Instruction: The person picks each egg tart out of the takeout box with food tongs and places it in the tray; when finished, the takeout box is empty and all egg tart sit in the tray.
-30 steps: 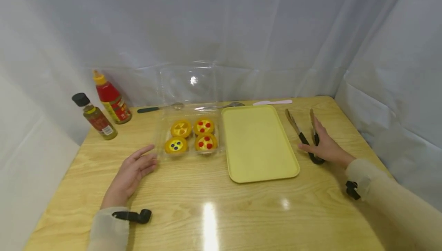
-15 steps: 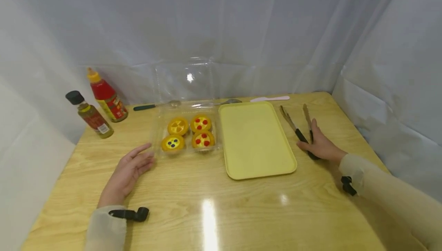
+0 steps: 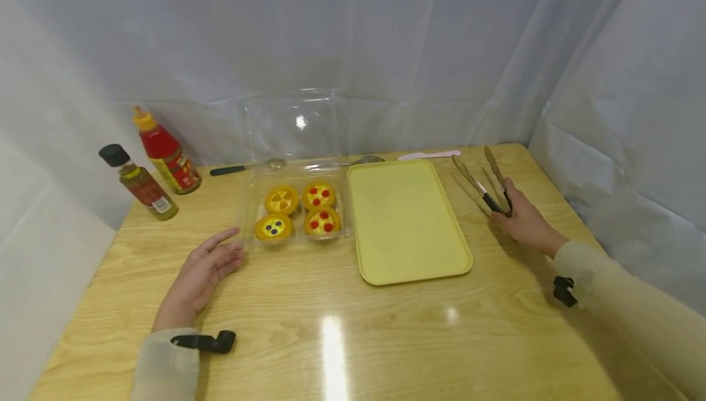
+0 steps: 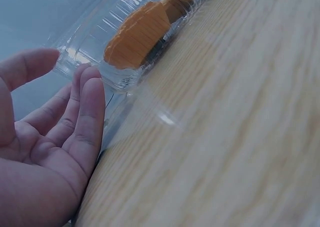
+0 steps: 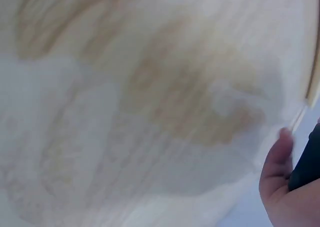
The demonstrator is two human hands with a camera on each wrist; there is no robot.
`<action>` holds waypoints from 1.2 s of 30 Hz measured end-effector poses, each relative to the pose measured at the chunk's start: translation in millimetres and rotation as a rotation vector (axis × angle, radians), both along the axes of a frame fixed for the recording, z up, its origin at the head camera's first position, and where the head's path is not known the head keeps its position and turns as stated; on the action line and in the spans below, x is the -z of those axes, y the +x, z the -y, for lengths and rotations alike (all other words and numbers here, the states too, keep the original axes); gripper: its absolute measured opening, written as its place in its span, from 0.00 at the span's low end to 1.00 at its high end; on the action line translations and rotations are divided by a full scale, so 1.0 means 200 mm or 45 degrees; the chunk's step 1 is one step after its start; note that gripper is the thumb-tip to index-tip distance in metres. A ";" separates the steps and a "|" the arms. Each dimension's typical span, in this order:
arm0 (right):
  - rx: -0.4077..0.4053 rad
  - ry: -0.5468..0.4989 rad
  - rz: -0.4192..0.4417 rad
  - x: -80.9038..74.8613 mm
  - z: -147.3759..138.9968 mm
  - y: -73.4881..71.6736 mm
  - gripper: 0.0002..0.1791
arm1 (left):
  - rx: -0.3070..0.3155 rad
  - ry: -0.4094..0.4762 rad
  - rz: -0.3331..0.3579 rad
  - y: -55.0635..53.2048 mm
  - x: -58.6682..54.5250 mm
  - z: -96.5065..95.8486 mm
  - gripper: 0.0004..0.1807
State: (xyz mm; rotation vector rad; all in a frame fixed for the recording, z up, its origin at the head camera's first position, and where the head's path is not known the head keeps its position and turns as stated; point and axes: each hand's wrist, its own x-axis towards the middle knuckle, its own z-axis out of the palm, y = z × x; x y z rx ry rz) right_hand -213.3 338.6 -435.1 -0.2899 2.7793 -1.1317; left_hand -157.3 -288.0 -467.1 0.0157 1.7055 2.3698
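Black-handled tongs (image 3: 492,203) are hovering over the table (image 3: 259,339), just right of the yellow tray (image 3: 408,223), metal arms spreading apart and pointing at the back edge. The right hand (image 3: 525,220) is gripping them, fingers curling round the handles. Meanwhile the left hand (image 3: 198,275) is hanging out by the clear plastic box (image 3: 250,217), fingers lying loose and half-straight; can't really tell if the tips are touching it. 4 tarts (image 3: 281,200) are sitting inside, and 2 bottles (image 3: 170,159) are standing over to the left.
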 end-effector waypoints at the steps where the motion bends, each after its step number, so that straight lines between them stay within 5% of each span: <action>1: 0.004 -0.005 -0.003 -0.01 0.00 0.00 0.50 | -0.003 -0.004 0.002 0.00 0.00 0.00 0.15; 7: 0.055 0.054 0.032 -0.05 0.03 0.01 0.50 | -0.010 -0.022 0.020 0.01 -0.01 0.00 0.18; 19: -0.001 0.125 -0.169 -0.08 0.17 0.05 0.47 | -0.014 -0.048 0.035 0.00 -0.01 0.00 0.22; 30: 0.056 0.135 -0.103 -0.11 0.25 0.04 0.52 | -0.011 -0.080 0.044 0.00 -0.01 -0.01 0.28; 36: -0.055 0.109 -0.235 -0.12 0.28 0.01 0.39 | -0.010 -0.074 0.049 0.00 -0.01 0.00 0.28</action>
